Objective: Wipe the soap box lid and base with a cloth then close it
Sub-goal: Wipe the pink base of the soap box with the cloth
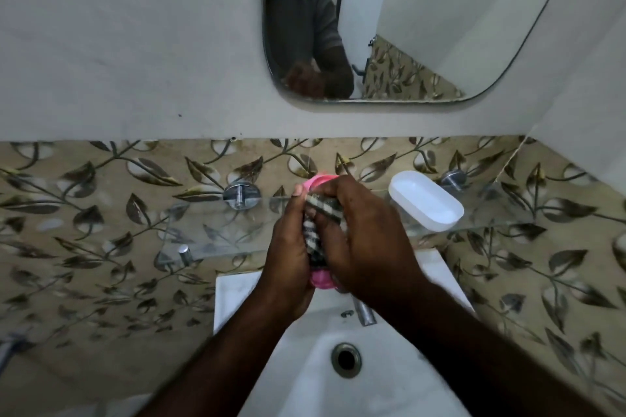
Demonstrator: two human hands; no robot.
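Over a white basin (305, 369), my left hand (288, 261) cradles the pink half (321, 279) of a soap box. Its fingers (299, 200) wrap the long edge so the piece stands steady, one end toward me. My right hand (366, 240) bunches a striped cloth (318, 213) against the pink plastic, fingers clenched on the fabric and pressing it into the piece. The cloth sits between both palms and hides most of the pink, which shows only at the far tip and the near end.

I judge that I hold the work in the air above the basin so that drips or soap scum fall there and not on the shelf. The white half (425, 200) lies open side up on the glass shelf (216, 234), to the right and well apart from my hands. It is parked within reach for its own wipe or for closing; whether it is lid or base I cannot tell.

The shelf hangs on a chrome bracket (241, 195) from a wall of leaf-patterned tiles (101, 264). Below, a tap (364, 313) sits at the basin's back edge, and the drain (346, 359) has no plug in it. Above the tiles, a rounded mirror (440, 27) on a plain pale wall reflects a person in a grey shirt bent to the same job.
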